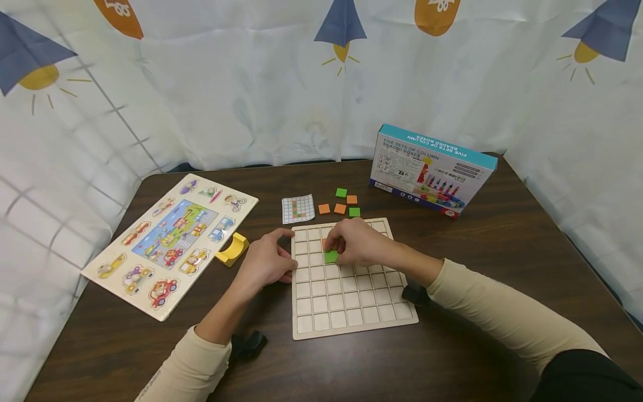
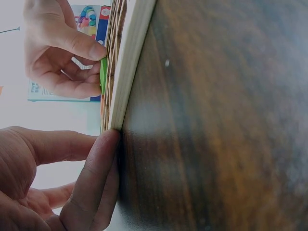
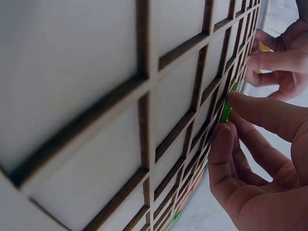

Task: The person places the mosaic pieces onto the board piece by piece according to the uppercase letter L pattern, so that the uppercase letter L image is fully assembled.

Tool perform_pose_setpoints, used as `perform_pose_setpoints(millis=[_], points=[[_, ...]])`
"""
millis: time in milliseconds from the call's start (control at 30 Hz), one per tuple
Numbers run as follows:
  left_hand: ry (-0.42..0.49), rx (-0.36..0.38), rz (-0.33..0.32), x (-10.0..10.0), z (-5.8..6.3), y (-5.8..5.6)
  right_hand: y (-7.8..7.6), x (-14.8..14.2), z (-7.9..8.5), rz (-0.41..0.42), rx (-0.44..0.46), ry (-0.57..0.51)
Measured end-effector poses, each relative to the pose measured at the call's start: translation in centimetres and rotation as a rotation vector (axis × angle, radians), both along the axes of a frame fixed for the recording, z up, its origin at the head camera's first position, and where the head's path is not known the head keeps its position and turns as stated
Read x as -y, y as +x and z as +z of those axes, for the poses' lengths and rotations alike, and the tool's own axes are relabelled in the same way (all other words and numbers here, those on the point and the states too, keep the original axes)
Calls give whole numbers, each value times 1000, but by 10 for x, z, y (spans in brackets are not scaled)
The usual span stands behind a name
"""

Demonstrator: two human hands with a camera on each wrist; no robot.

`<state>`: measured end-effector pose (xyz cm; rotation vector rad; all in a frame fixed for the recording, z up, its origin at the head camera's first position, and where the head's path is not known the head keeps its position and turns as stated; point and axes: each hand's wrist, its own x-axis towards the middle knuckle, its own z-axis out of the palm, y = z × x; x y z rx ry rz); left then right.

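My right hand (image 1: 361, 243) pinches a green square tile (image 1: 330, 257) between thumb and fingertips, over the upper left part of a wooden grid board (image 1: 306, 323). In the right wrist view, the green tile (image 3: 228, 108) is tilted at the grid's ridges. An orange tile (image 1: 325, 243) shows just beyond it, mostly covered by the fingers. On the board's left side rests my left hand (image 1: 263, 259), its fingertips touching the edge near the far corner. The left wrist view has those fingertips (image 2: 103, 149) against the board's side, low at the tabletop.
Beyond the board lie loose orange tiles (image 1: 324, 209) and green tiles (image 1: 341, 192), beside a small pattern card (image 1: 286, 210). A picture puzzle board (image 1: 125, 273) lies at left, with a curved yellow block (image 1: 233, 254) by it. A cardboard box (image 1: 432, 167) stands back right.
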<state>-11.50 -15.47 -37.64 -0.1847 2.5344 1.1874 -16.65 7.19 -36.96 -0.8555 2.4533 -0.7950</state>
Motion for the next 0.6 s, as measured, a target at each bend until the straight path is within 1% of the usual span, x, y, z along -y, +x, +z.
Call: perform_pose_setpoints(millis=[600], points=[[5,4,1,0,0,0,-3,1,-2,21,-6,0]])
